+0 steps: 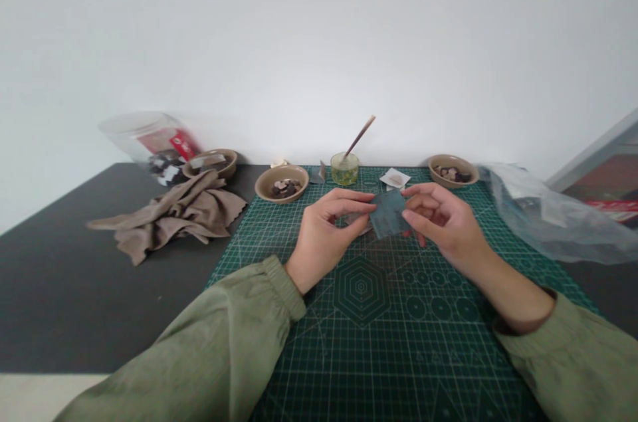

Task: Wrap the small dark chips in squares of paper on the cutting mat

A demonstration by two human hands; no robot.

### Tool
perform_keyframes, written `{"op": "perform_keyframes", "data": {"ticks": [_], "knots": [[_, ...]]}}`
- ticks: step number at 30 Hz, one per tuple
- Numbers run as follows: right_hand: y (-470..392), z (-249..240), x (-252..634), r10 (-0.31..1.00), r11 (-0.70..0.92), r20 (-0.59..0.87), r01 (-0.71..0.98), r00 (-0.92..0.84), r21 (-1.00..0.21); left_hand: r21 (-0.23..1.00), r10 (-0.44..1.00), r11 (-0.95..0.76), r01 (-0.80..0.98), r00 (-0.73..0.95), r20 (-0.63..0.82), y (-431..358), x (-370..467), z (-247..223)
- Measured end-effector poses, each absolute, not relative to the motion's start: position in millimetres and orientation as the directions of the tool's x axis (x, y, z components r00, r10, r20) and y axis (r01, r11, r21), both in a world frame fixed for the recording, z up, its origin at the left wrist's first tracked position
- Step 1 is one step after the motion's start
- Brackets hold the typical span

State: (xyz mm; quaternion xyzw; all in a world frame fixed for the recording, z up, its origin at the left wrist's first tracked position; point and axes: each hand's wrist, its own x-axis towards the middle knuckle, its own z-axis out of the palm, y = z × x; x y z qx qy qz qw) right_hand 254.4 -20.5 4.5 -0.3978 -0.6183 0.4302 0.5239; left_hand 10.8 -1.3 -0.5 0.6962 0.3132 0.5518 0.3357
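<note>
Across the dark table [74,289] lies a green cutting mat [389,372]; left of it sits a crumpled brown cloth [182,214]. Your left hand [325,228] and right hand [447,224] each pinch an edge of the small blue-grey piece [389,214], held above the mat.

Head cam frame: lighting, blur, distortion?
Head view: soft light, white wall brightest around the middle; head view: clear jar at left looks smeared and stretched; head view: cutting mat grid readable, small bluish sheet soft in detail.
</note>
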Motion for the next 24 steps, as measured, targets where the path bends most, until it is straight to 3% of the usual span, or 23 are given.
{"op": "perform_keyframes", "data": {"ticks": [5,10,12,14,16,20,24], "knots": [[-22.7,4.9,255.7,0.876,0.467,0.482,0.294,-0.027,-0.834,0.927,0.887,-0.306,-0.218,0.287,0.36,-6.9,11.6,2.5],[-29.8,9.6,258.7,0.591,0.719,0.795,0.539,-0.141,-0.439,0.97,0.854,-0.038,-0.242,0.496,0.157,-7.2,12.8,5.5],[-32.2,11.4,259.3,0.488,0.766,0.852,0.562,-0.19,-0.313,0.974,0.849,-0.014,-0.227,0.513,0.131,-6.4,14.8,6.6],[-33.2,12.0,259.1,0.452,0.774,0.867,0.575,-0.209,-0.264,0.973,0.865,-0.044,-0.229,0.479,0.151,-6.1,16.9,7.8],[-32.7,11.0,258.5,0.49,0.753,0.855,0.577,-0.172,-0.316,0.965,0.885,-0.087,-0.248,0.426,0.19,-6.5,18.3,8.6],[-28.4,4.7,259.6,0.707,0.652,0.706,0.416,-0.031,-0.634,0.953,0.914,-0.112,-0.283,0.347,0.21,-7.0,19.2,7.6],[-24.3,-1.0,261.7,0.862,0.505,0.49,0.293,-0.127,-0.812,0.949,0.925,-0.067,-0.307,0.338,0.174,-6.3,19.1,4.8]]}}
